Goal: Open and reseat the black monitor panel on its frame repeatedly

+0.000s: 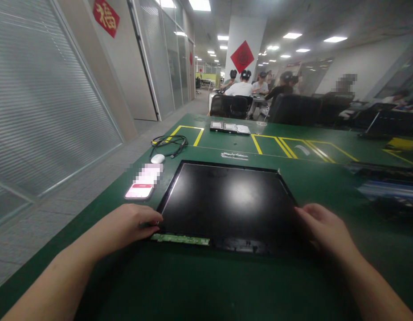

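Observation:
A black flat screen panel (226,200) lies face up on the green table (199,281), with a narrow green circuit strip (179,239) along its near edge. My left hand (132,225) grips the panel's near left corner, fingers on its edge. My right hand (323,227) holds the panel's right edge near the front corner.
A phone (141,187) lies just left of the panel, with a white mouse (157,158) and a black cable (171,142) beyond. Three small devices (229,128) sit at the far edge. Dark equipment (386,187) lies at right. Several people sit at tables in the background.

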Available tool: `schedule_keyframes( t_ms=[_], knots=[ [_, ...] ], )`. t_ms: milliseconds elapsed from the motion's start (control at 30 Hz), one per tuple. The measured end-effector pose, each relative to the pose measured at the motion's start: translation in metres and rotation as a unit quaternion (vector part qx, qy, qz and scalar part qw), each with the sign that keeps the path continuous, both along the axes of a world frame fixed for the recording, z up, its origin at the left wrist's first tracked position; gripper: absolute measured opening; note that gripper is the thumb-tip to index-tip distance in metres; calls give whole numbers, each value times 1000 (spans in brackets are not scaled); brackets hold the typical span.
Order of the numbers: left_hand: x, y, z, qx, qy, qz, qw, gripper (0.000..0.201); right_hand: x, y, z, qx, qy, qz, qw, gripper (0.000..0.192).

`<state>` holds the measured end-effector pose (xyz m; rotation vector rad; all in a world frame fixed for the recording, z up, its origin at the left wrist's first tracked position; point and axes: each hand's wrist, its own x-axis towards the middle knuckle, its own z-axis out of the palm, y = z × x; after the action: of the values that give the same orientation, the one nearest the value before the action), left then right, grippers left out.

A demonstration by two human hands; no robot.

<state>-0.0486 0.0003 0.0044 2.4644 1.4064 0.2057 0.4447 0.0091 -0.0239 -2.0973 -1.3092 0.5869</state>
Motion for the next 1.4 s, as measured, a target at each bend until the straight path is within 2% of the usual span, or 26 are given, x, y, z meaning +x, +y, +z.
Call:
schedule_keyframes(
  t_ms=[100,433,633,933,1233,1400],
  knots=[
    [0,0,1,-26,19,-20,999,24,-2,-1,3,-5,-4,-5,1000,43],
    [2,0,5,-26,20,1,999,24,-3,-1,4,8,-19,-1,1000,40],
    [7,3,-1,29,-14,61,998,33,-3,0,5,16,-24,3,1000,39],
    [20,4,-19,29,20,140,989,51,-3,-1,3,4,-19,1,1000,42],
    [6,5,-14,-14,-4,122,992,57,-1,-1,2,19,-20,8,1000,40],
    [3,6,-12,-42,7,128,991,64,0,-1,-2,-2,-27,5,1000,43]
  ],
)
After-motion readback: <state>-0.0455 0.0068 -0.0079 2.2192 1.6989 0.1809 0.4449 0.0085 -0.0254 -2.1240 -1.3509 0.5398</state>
